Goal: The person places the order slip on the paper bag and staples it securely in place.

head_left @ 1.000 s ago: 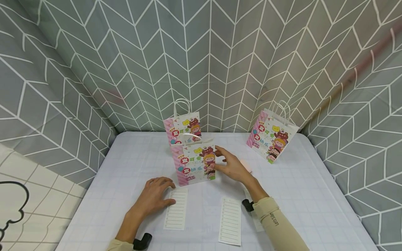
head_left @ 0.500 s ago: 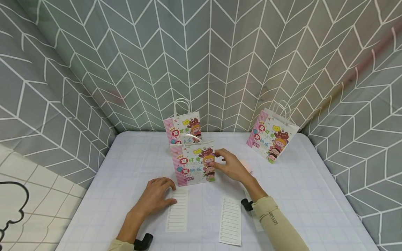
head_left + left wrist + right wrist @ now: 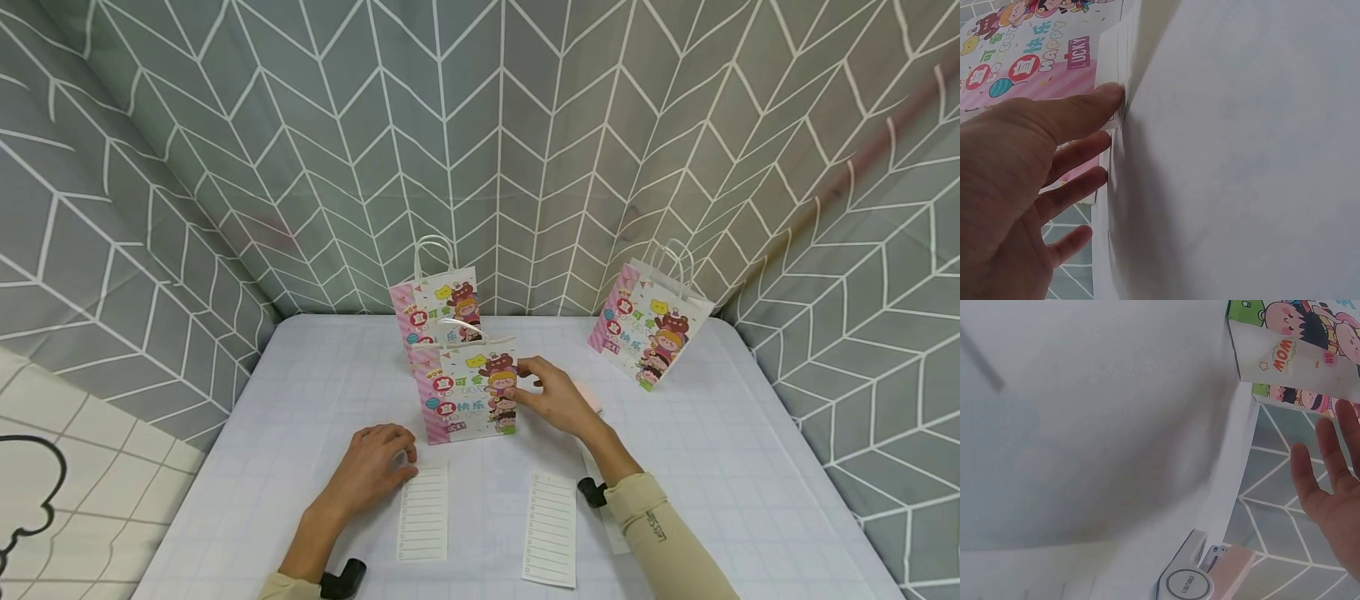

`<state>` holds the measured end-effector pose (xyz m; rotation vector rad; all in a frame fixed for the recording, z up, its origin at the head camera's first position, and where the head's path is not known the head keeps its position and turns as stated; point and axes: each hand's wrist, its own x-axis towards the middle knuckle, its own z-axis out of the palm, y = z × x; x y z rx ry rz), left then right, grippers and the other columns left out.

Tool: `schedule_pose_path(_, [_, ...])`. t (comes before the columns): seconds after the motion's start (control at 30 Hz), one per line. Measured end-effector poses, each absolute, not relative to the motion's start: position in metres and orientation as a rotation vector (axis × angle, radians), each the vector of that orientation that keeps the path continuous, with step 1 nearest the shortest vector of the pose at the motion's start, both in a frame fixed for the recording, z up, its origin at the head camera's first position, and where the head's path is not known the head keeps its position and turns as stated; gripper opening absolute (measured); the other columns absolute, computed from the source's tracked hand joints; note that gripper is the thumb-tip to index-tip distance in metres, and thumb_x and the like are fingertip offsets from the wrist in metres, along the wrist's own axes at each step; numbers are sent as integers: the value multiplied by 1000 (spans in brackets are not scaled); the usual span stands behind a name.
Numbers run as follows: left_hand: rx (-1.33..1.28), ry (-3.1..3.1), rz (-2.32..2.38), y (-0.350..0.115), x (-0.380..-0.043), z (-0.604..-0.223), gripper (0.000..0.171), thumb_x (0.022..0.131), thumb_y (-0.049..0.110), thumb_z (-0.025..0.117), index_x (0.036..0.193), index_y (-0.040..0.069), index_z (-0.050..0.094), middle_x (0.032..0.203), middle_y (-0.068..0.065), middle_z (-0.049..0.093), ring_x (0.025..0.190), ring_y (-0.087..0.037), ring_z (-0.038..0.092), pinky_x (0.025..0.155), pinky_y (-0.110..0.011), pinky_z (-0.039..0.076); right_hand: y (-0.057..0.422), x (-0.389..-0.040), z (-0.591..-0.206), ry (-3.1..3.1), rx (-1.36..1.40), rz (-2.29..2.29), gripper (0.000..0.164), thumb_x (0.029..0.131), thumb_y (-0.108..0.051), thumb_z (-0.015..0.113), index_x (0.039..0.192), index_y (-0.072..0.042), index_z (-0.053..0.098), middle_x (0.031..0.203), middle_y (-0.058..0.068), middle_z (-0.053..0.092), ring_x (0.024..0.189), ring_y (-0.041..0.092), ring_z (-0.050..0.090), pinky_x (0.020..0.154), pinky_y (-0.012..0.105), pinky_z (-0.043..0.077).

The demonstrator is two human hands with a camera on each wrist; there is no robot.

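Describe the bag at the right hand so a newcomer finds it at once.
On the white table, three matching pink-and-white bags stand before the gray curtain. The right bag stands alone; left of it, the front bag partly hides the rear bag. Only the front one has a hand on it: the right hand, thumb over its printed face.

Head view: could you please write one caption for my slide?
Right hand holds the front bag, another bag behind it; left hand touches a slip.

Bare hands [image 3: 373,462], khaki sleeves [image 3: 678,550], dark lettering [image 3: 656,526] on the right one, black wrist cameras [image 3: 342,578].
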<state>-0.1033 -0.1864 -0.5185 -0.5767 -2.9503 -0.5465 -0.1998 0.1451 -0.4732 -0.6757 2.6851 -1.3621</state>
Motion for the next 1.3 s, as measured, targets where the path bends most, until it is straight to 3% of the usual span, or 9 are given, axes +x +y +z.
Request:
schedule_pose_path(0.5, [-575,-2899,-544,-186,-102,-509,24,81,25,86,85,32,63,108,13,67,115,-18,60,104,-53,39,147,-199,-473,2686,-674,-1360,47,93,-34,73,132,-11,60,127,6,62,120,27,57,101,53,46])
schedule_pose_path(0.97, [-648,-2771,-573,-176,-99,-489,24,79,26,88,88,32,65,93,19,65,92,-6,59,93,-42,47,148,-199,-474,2682,-665,-1362,49,93,-36,73,132,-10,60,128,7,62,119,27,57,101,53,46])
schedule_pose_path(1.3, [-693,-2713,-577,-170,-98,-473,22,81,28,87,92,30,67,91,19,65,89,-4,57,89,-35,47,147,-199,-474,2683,-667,-1366,49,93,-37,72,133,-11,60,128,6,62,120,26,57,101,52,46])
